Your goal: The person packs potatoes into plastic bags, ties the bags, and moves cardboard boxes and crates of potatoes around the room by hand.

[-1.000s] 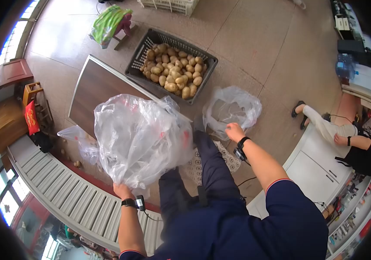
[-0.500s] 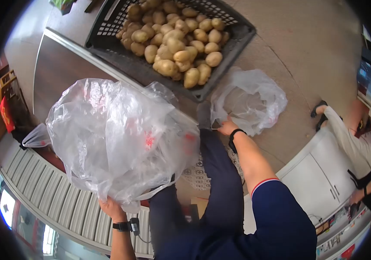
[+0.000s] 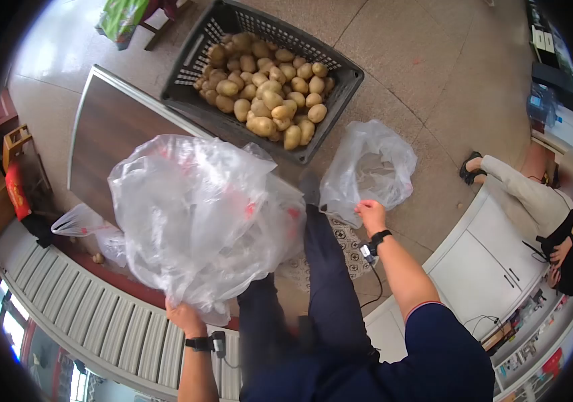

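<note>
A large, puffed-out clear plastic bag (image 3: 199,208) with red print covers my lap and part of the board in front of me. My left hand (image 3: 184,319) is closed on its lower edge, with the fingertips partly hidden by the film. On the floor to the right stands a smaller clear plastic bag (image 3: 399,157), its mouth spread wide. My right hand (image 3: 371,216) pinches the near rim of this bag between thumb and fingers. Beyond both bags sits a black plastic crate (image 3: 348,75) holding many potatoes (image 3: 269,100).
A dark brown board (image 3: 109,127) with a pale edge lies left of the crate. A tied plastic bag (image 3: 109,241) rests by the white radiator (image 3: 99,315). At right, a seated person (image 3: 527,184) is beside white cabinets (image 3: 487,268). A green bag (image 3: 123,20) is at the far left.
The view has shifted, so the crate sits lower and more of the floor shows. My right hand stays at the smaller bag's rim; my left hand keeps hold of the large bag.
</note>
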Motion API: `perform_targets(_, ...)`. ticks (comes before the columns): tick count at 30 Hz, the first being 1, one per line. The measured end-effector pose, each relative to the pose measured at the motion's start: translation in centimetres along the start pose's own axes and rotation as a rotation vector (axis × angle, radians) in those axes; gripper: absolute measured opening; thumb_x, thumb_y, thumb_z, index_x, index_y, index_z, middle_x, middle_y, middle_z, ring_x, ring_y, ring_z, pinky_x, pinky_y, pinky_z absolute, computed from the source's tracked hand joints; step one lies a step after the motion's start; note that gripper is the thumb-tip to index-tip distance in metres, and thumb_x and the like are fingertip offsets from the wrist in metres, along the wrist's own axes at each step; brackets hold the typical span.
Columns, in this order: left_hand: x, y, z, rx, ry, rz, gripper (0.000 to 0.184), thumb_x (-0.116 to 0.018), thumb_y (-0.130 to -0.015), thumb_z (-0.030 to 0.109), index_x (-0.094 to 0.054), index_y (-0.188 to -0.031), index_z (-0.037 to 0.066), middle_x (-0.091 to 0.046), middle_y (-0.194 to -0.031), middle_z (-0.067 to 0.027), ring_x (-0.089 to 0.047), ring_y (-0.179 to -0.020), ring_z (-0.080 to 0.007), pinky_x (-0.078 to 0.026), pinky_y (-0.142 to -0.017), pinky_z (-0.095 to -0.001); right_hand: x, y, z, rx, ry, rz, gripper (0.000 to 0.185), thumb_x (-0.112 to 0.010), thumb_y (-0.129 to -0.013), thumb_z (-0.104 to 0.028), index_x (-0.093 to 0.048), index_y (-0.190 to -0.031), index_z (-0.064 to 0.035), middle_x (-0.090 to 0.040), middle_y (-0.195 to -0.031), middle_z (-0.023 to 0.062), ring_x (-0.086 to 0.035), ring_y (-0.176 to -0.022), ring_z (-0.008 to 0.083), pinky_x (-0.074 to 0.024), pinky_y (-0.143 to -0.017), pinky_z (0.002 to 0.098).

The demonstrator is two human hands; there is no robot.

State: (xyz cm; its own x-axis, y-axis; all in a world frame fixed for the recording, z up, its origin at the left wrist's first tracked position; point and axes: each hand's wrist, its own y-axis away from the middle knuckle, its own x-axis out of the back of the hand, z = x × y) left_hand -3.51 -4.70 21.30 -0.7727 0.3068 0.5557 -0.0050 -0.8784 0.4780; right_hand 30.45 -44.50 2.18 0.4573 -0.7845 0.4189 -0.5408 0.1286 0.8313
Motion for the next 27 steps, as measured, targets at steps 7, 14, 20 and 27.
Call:
perform_targets(7, 1.1, 2.1, 4.3, -0.364, -0.241, -0.051, 0.051, -0.035, -0.069, -0.010, -0.057, -0.115, -0.004, -0.064, -0.099, -0.0093, -0.059, -0.091, -0.0191, -0.044, -0.086, -0.0285, 3.2, 13.7, -10.1, -0.049, -0.559, -0.379, 0.041, -0.046, -0.082, -0.004, -0.050, -0.123, 0.0033, -0.058, -0.080, 0.0074, -0.057, -0.069, 0.0144, -0.0523, -0.067, 0.0302)
perform_targets(14, -1.5, 11.7, 16.3, -0.190, 0.250, -0.604, 0.038, -0.041, -0.078, -0.007, -0.058, -0.112, -0.001, -0.064, -0.097, -0.0079, -0.058, -0.088, -0.0132, -0.046, -0.079, -0.0254, -2.9, 35.4, -20.2, 0.953, 0.297, -0.612, 0.035, -0.049, -0.078, -0.002, -0.063, -0.110, -0.0046, -0.057, -0.094, 0.0115, -0.056, -0.091, 0.0241, -0.0448, -0.084, 0.0325)
perform_targets(20, 0.2, 19.0, 24.7, 0.014, 0.466, -0.870, 0.026, -0.054, -0.086, 0.007, -0.052, -0.112, 0.004, -0.061, -0.088, -0.0042, -0.060, -0.080, -0.0141, -0.050, -0.062, -0.0263, -1.4, 47.3, -21.8, 1.313, 0.405, -0.313, 0.036, -0.064, -0.075, -0.019, -0.058, -0.106, -0.0026, -0.053, -0.106, 0.0172, -0.051, -0.099, 0.0342, -0.0427, -0.088, 0.0412)
perform_targets(27, -2.9, 20.7, 25.6, 0.005, 0.541, -0.854, 0.023, -0.053, -0.081, -0.002, -0.055, -0.103, 0.004, -0.061, -0.089, -0.0060, -0.060, -0.074, -0.0156, -0.049, -0.058, -0.0274, 5.1, 45.3, -22.9, 1.607, 0.488, -0.504, 0.048, -0.071, -0.071, -0.021, -0.055, -0.114, -0.0051, -0.051, -0.121, 0.0171, -0.049, -0.111, 0.0340, -0.0407, -0.095, 0.0418)
